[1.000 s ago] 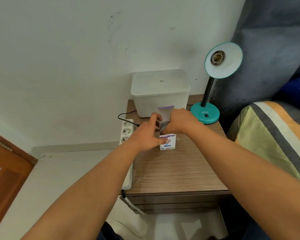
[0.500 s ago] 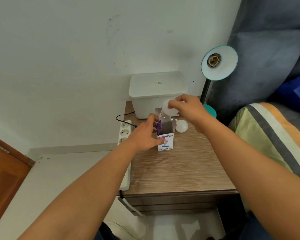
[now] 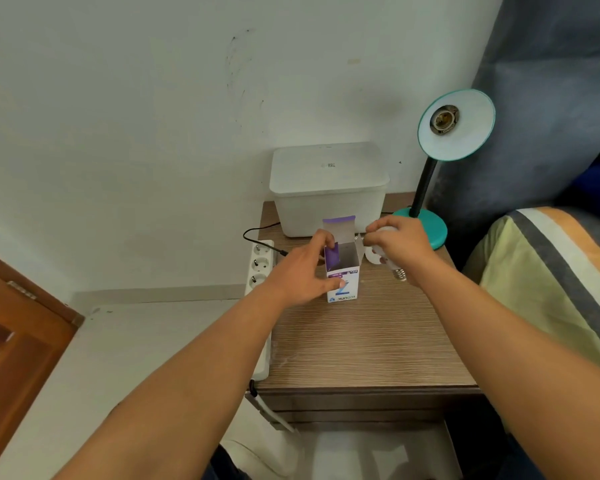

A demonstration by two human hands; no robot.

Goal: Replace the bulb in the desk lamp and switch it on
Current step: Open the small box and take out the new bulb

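A small white and purple bulb box (image 3: 343, 278) stands open on the wooden bedside table (image 3: 361, 341). My left hand (image 3: 302, 271) grips its left side. Just right of the box, my right hand (image 3: 400, 244) is closed over a white bulb (image 3: 374, 257), low over the tabletop. A metal screw base (image 3: 400, 274) pokes out below the palm. I cannot tell whether a second bulb lies under the hand. The teal desk lamp (image 3: 456, 124) stands at the back right with its shade tilted toward me and its socket (image 3: 444, 119) empty.
A white lidded plastic bin (image 3: 328, 188) sits at the table's back, against the wall. A white power strip (image 3: 260, 265) with a black cord (image 3: 257, 233) hangs along the table's left edge. A striped blanket (image 3: 551, 271) lies on the bed to the right. A wooden door (image 3: 14, 341) is at the left.
My right hand lifted a white bulb out of the box, then came down to the tabletop right of it. The left hand has stayed on the box.
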